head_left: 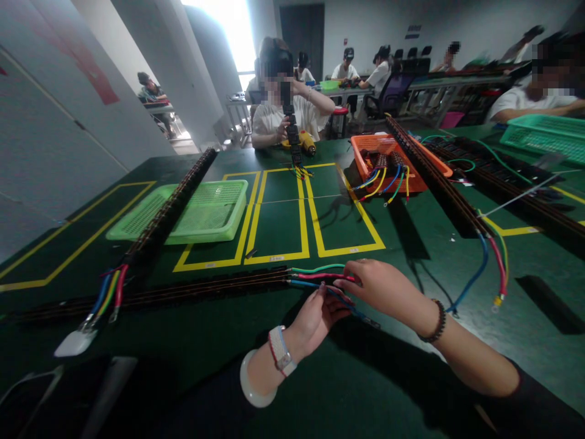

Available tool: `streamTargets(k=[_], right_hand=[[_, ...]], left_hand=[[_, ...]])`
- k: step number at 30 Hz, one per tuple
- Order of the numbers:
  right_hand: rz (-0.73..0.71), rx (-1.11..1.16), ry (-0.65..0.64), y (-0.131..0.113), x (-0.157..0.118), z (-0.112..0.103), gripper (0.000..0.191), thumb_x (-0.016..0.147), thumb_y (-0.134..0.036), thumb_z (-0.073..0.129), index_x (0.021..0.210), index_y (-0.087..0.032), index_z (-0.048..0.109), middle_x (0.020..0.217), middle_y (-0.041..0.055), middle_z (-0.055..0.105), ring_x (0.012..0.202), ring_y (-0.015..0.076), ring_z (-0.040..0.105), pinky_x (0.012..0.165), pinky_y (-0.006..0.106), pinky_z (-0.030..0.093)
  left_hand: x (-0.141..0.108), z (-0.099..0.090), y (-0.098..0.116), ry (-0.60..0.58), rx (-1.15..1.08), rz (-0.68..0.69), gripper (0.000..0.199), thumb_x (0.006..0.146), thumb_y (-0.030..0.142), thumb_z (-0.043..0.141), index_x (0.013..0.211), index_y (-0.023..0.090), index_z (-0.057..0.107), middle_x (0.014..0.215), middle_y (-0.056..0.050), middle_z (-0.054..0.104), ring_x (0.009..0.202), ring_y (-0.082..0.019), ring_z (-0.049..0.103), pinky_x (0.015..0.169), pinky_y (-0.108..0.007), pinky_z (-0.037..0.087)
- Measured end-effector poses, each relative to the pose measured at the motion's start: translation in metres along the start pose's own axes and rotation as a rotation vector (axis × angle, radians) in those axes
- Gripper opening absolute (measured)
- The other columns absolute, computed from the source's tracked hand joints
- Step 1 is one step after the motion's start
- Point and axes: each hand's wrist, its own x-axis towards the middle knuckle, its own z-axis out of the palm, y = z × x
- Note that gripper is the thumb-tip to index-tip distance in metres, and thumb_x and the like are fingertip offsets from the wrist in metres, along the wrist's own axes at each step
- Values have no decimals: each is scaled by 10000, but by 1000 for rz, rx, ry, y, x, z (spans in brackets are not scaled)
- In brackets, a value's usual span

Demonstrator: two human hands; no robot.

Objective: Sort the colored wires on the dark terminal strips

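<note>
A long black cable chain [205, 288] lies across the near part of the table. From its right end come a green wire [315, 269], a red wire [313, 276] and a blue wire [304, 283]. My left hand [315, 320] is closed on the blue wire, palm partly upward. Just right of it, my right hand [384, 289] comes over the top, its fingers closed round the red wire; the green one runs in under that hand. The wires' far ends are mostly hidden by my fingers, though a dark blue end shows below my right hand.
A second chain [178, 195] rests across a light green basket [214, 236] at left. An orange basket [388, 190] holds wired pieces. Another chain [439, 171] slants along the right. Across the table a person [292, 116] holds up a chain piece near a yellow tool [308, 144].
</note>
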Motion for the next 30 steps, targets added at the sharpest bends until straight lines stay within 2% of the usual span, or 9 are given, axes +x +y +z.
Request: streamTargets(k=[2, 5, 9, 12, 15, 23, 30], right_hand=[[-80, 25, -91, -4, -9, -1, 341, 864, -499, 530, 1027, -205, 588, 865, 50, 646, 766, 206, 618, 612, 264, 406], [-176, 28, -199, -5, -18, 6, 396, 815, -277, 595, 1198, -213, 517, 920, 41, 657, 799, 211, 640, 612, 261, 422], [-253, 22, -134, 2, -18, 11, 468, 824, -75, 450, 1262, -230, 506, 1002, 46, 649, 847, 183, 645, 654, 252, 443], [-246, -34, -84, 8, -13, 8, 424, 829, -58, 430, 1171, -248, 592, 922, 49, 647, 789, 178, 635, 646, 252, 445], [-189, -91, -96, 11, -6, 7, 400, 832, -71, 456, 1130, -271, 635, 817, 53, 634, 706, 185, 621, 617, 262, 444], [-195, 11, -153, 16, 7, 27, 437, 825, -34, 427, 1092, -292, 658, 933, 50, 673, 837, 212, 652, 684, 285, 475], [-200, 61, -153, 24, 9, 37, 389, 822, -59, 452, 1046, -278, 684, 860, 51, 676, 800, 182, 657, 634, 231, 449]], left_hand=[[1, 0, -1, -2, -20, 3, 236, 900, 324, 485, 854, 113, 578, 781, -67, 637, 731, -154, 617, 792, -347, 480], [1, 0, -2, -14, -29, 3, 234, 897, 322, 494, 854, 112, 588, 809, -80, 650, 800, -170, 628, 854, -369, 465], [0, 2, 0, -14, -16, 5, 246, 869, 346, 542, 935, 115, 600, 894, -99, 664, 877, -196, 633, 884, -379, 447], [-3, 3, 1, -44, 40, 0, 320, 894, 373, 490, 988, 90, 606, 960, -138, 658, 905, -215, 632, 851, -368, 454], [-7, 4, 1, -92, 84, -22, 294, 912, 317, 452, 940, 71, 610, 960, -156, 655, 879, -226, 640, 843, -378, 453], [-11, 7, 2, -108, 113, -54, 313, 921, 276, 402, 855, 48, 607, 831, -151, 650, 782, -206, 637, 811, -366, 453], [-8, 3, -3, -134, 145, -46, 318, 908, 288, 409, 811, 51, 598, 791, -152, 650, 731, -201, 644, 748, -334, 461]])
